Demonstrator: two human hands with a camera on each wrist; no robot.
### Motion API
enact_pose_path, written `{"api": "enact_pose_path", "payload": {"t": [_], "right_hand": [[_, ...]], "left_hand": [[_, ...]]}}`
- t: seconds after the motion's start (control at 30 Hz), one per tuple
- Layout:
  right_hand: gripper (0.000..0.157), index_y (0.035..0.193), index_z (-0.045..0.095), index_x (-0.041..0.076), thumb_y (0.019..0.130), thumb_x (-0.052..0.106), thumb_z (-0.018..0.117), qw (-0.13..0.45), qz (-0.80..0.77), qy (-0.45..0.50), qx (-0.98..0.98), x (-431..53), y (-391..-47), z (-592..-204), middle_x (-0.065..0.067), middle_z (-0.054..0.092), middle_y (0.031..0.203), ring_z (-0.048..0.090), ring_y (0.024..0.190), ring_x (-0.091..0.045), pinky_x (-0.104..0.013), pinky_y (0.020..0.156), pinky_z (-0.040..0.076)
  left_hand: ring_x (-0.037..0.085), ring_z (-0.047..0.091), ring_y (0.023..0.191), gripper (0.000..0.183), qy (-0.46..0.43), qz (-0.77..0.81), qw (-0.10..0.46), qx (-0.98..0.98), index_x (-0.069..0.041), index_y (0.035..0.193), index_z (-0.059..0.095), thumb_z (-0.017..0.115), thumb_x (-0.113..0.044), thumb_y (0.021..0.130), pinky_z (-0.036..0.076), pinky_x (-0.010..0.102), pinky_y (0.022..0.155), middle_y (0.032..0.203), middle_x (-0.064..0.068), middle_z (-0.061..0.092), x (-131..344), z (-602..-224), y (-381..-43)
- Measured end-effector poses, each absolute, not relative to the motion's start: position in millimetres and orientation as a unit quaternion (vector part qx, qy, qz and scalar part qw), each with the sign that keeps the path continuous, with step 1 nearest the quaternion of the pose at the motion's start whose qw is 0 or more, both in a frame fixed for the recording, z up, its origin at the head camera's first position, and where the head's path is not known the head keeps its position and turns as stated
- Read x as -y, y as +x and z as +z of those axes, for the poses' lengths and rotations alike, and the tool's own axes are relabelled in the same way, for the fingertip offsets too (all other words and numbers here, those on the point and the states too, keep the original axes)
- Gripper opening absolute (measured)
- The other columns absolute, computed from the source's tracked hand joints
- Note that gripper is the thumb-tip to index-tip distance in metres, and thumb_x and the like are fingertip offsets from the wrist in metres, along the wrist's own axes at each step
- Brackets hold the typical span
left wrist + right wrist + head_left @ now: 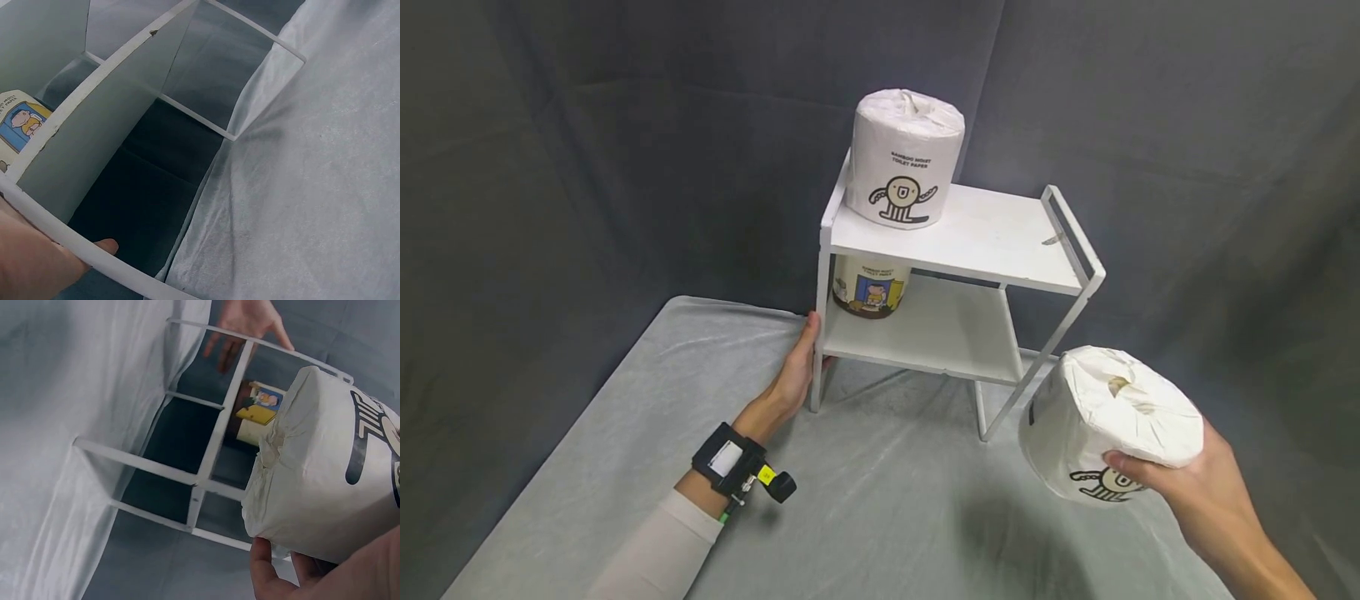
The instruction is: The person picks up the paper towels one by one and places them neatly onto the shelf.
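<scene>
A white two-tier shelf rack [992, 237] stands on a grey cloth. My left hand [796, 371] holds its left side frame, thumb up along the post and fingertips showing past it; a fingertip [107, 245] shows beyond the bar in the left wrist view. To the right of the rack, my right hand [1206, 483] grips a white paper-wrapped toilet paper roll [1097, 417], tilted and raised off the cloth. The thumb presses its near side. Another wrapped toilet paper roll [904, 158] stands upright on the top shelf's left end.
On the lower shelf, at the left, sits a cream roll with a colourful cartoon print [871, 287]. The grey cloth [880, 500] covers the table, and a dark curtain [700, 167] hangs behind. The rack's right leg slants toward the held roll.
</scene>
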State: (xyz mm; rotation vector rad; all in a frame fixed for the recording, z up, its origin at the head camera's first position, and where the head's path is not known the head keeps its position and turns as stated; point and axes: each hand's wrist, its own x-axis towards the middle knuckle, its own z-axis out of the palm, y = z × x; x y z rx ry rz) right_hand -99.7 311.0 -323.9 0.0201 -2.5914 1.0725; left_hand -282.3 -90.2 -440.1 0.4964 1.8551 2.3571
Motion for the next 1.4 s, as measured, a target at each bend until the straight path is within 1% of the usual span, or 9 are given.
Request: {"api": "enact_pose_path", "payload": {"t": [0.27, 0.37, 0.43, 0.63, 0.87, 1.13, 1.27, 1.37, 1.4], "right_hand": [[0.065, 0.125, 0.055, 0.026, 0.069, 0.010, 0.085, 0.173, 0.365, 0.008, 0.915, -306.5, -99.6, -311.6, 0.025, 0.062, 0.099, 0.057, 0.086, 0.004, -0.011, 0.071, 0.044], [0.064, 0.124, 0.055, 0.027, 0.070, 0.011, 0.085, 0.178, 0.356, 0.011, 0.917, -304.9, -100.3, -303.2, 0.026, 0.062, 0.099, 0.056, 0.086, 0.004, -0.010, 0.071, 0.043], [0.064, 0.124, 0.055, 0.027, 0.070, 0.011, 0.085, 0.180, 0.355, 0.015, 0.917, -303.6, -101.3, -298.1, 0.026, 0.062, 0.099, 0.056, 0.086, 0.004, -0.010, 0.071, 0.043], [0.064, 0.124, 0.056, 0.028, 0.070, 0.012, 0.085, 0.184, 0.350, 0.024, 0.918, -299.6, -105.0, -286.5, 0.026, 0.062, 0.101, 0.056, 0.087, 0.004, -0.010, 0.071, 0.042], [0.064, 0.128, 0.055, 0.020, 0.071, 0.014, 0.084, 0.186, 0.350, 0.027, 0.918, -291.0, -112.2, -275.5, 0.024, 0.061, 0.103, 0.056, 0.088, 0.003, -0.011, 0.071, 0.042], [0.068, 0.133, 0.054, 0.012, 0.073, 0.012, 0.083, 0.194, 0.364, 0.020, 0.911, -284.5, -127.2, -261.4, 0.025, 0.058, 0.105, 0.054, 0.089, 0.002, -0.010, 0.071, 0.042], [0.073, 0.140, 0.049, 0.007, 0.075, 0.017, 0.082, 0.190, 0.353, 0.013, 0.916, -281.2, -132.0, -254.3, 0.024, 0.055, 0.108, 0.052, 0.091, 0.001, -0.013, 0.072, 0.041], [0.071, 0.140, 0.049, 0.007, 0.076, 0.016, 0.081, 0.191, 0.361, 0.018, 0.913, -278.6, -136.5, -248.1, 0.022, 0.054, 0.109, 0.051, 0.092, 0.000, -0.013, 0.074, 0.040], [0.070, 0.139, 0.049, 0.009, 0.077, 0.017, 0.080, 0.192, 0.363, 0.016, 0.912, -277.4, -137.8, -245.8, 0.021, 0.054, 0.110, 0.051, 0.093, -0.001, -0.014, 0.074, 0.040]], "left_hand": [[0.017, -0.009, 0.149, 0.088, 0.154, 0.774, 0.051, -0.613, -0.022, 0.157, -0.017, 0.021, -0.071, 0.094, 0.009, 0.057, 0.117, 0.165, 0.001, -0.013, 89.4, -440.2, -281.2], [0.018, -0.009, 0.149, 0.087, 0.153, 0.774, 0.046, -0.613, -0.022, 0.157, -0.017, 0.021, -0.070, 0.095, 0.008, 0.057, 0.117, 0.164, 0.002, -0.014, 89.0, -440.0, -281.3], [0.020, -0.006, 0.149, 0.086, 0.153, 0.774, 0.047, -0.612, -0.023, 0.158, -0.016, 0.021, -0.070, 0.095, 0.008, 0.057, 0.117, 0.165, 0.003, -0.011, 89.2, -440.3, -281.5], [0.019, -0.005, 0.149, 0.088, 0.152, 0.772, 0.052, -0.616, -0.024, 0.158, -0.015, 0.021, -0.073, 0.093, 0.010, 0.058, 0.116, 0.165, 0.002, -0.010, 90.6, -440.4, -281.7], [0.018, -0.013, 0.149, 0.088, 0.157, 0.769, 0.048, -0.618, -0.023, 0.157, -0.017, 0.020, -0.071, 0.094, 0.006, 0.060, 0.116, 0.164, 0.002, -0.018, 90.1, -439.2, -282.2], [0.017, -0.010, 0.149, 0.087, 0.163, 0.774, 0.047, -0.610, -0.023, 0.158, -0.015, 0.021, -0.071, 0.094, 0.007, 0.058, 0.116, 0.165, 0.001, -0.014, 89.2, -439.0, -283.8], [0.017, -0.011, 0.149, 0.089, 0.162, 0.775, 0.048, -0.609, -0.022, 0.158, -0.015, 0.022, -0.071, 0.094, 0.006, 0.058, 0.116, 0.165, 0.001, -0.015, 89.1, -439.7, -283.6], [0.017, -0.011, 0.148, 0.088, 0.160, 0.778, 0.047, -0.606, -0.022, 0.158, -0.015, 0.022, -0.071, 0.094, 0.005, 0.057, 0.117, 0.165, 0.001, -0.015, 89.3, -440.3, -283.7], [0.017, -0.010, 0.148, 0.088, 0.160, 0.779, 0.046, -0.605, -0.022, 0.158, -0.015, 0.022, -0.071, 0.094, 0.005, 0.057, 0.116, 0.165, 0.001, -0.014, 89.5, -440.4, -283.8]]}}
